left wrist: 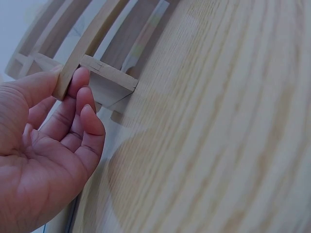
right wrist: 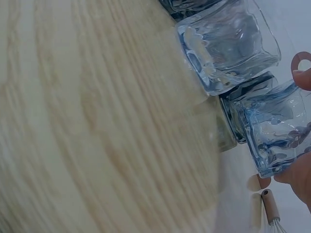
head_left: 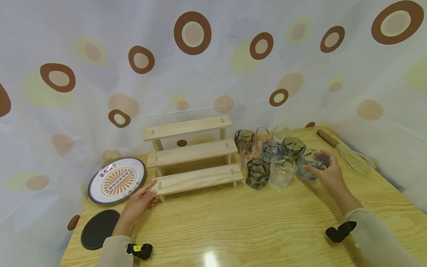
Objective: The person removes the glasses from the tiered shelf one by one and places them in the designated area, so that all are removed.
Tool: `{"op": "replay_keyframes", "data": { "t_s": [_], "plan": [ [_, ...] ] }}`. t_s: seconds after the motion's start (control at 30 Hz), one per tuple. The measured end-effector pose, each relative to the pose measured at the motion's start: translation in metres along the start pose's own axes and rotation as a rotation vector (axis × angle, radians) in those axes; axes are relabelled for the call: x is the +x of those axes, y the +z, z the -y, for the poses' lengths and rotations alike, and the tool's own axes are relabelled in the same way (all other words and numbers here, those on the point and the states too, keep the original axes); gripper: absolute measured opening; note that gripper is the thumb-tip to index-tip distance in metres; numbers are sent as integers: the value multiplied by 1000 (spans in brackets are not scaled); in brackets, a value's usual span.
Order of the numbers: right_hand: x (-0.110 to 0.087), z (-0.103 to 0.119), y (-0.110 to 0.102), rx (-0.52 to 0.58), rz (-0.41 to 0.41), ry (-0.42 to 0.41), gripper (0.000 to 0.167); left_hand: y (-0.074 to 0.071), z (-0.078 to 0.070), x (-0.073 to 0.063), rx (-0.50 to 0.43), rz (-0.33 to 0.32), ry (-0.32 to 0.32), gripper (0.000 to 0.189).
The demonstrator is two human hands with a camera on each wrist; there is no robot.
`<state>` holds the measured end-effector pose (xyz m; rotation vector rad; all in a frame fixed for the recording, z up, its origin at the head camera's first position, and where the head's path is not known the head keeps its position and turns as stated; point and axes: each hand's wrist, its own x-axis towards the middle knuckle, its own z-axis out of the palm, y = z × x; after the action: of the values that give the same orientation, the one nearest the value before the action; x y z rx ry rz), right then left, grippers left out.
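Note:
My left hand (head_left: 137,204) pinches the left end of the lowest board of a three-tier wooden display rack (head_left: 198,178); in the left wrist view the thumb lies on top of the board (left wrist: 73,63) and fingers beneath. On the right, my right hand (head_left: 330,177) grips a blue-tinted glass (head_left: 305,170) between thumb and fingers. That same blue glass (right wrist: 274,128) shows at the edge of the right wrist view, with only parts of the hand visible. Beside it stand a clear glass (head_left: 282,171), a dark grey glass (head_left: 258,174) and several other tinted glasses, close together right of the rack.
A whisk (head_left: 347,152) with a wooden handle lies at the back right. A patterned plate (head_left: 98,185) leans at the left, and a black round mat (head_left: 100,230) lies in front of it. Patterned cloth (head_left: 213,81) hangs behind the wooden table (head_left: 233,226).

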<state>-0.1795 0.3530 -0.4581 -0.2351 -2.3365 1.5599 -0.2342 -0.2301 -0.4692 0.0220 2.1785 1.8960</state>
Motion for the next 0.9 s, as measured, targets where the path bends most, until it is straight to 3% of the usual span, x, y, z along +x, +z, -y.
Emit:
{"op": "replay_keyframes", "data": {
  "t_s": [0.6, 0.9],
  "plan": [
    [2, -5, 11, 9, 17, 59, 96, 0, -2, -1, -8, 9, 4, 53],
    [3, -11, 14, -3, 25, 25, 93, -2, -2, -1, 2, 15, 14, 53]
  ]
}}
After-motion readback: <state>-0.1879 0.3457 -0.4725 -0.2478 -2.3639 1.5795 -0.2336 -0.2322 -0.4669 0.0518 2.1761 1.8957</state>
